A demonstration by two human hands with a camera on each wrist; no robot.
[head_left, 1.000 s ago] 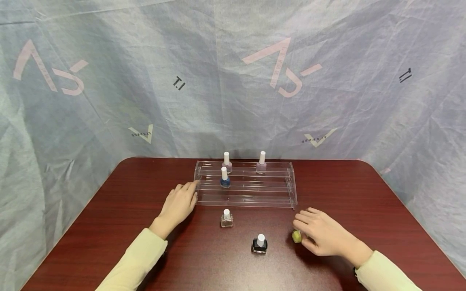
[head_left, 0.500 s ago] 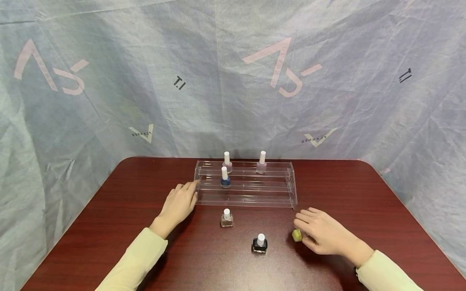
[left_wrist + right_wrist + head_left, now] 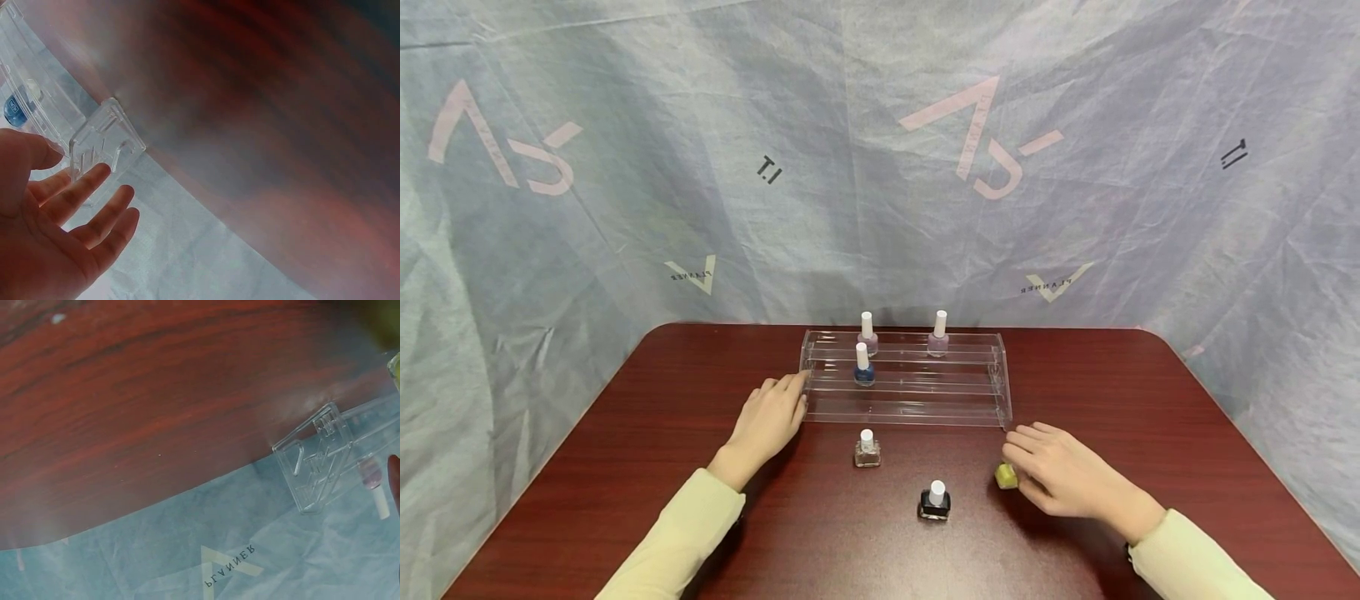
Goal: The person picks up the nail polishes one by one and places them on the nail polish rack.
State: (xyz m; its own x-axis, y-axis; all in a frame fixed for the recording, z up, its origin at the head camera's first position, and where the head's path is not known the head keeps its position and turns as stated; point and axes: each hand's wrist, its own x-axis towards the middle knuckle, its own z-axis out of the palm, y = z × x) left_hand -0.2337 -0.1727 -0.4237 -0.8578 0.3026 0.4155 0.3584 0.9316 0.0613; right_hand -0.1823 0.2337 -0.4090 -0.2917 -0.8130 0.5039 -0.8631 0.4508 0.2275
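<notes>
My left hand (image 3: 767, 421) rests its fingertips against the left end of a clear tiered display rack (image 3: 917, 410). In the left wrist view its fingers (image 3: 75, 197) lie spread and fairly straight beside the clear end panel. To the right of the rack, my right hand (image 3: 1062, 473) pinches a yellow-green nail polish bottle (image 3: 1006, 476), tilted with its base towards the left; its cap is hidden by the fingers. A blue nail polish bottle (image 3: 864, 373) stands on the middle tier. Two pale mauve nail polish bottles, one left (image 3: 868, 342) and one right (image 3: 937, 343), stand on the top tier.
In front of the rack, a glittery brownish nail polish bottle (image 3: 867, 454) and a black nail polish bottle (image 3: 935, 504) stand upright on the dark red wooden table (image 3: 820, 550). A grey printed cloth (image 3: 880, 208) hangs behind the table.
My right hand has shifted slightly away from me and to the left, and the yellow-green nail polish bottle has moved with it. The left hand and the rack stay put.
</notes>
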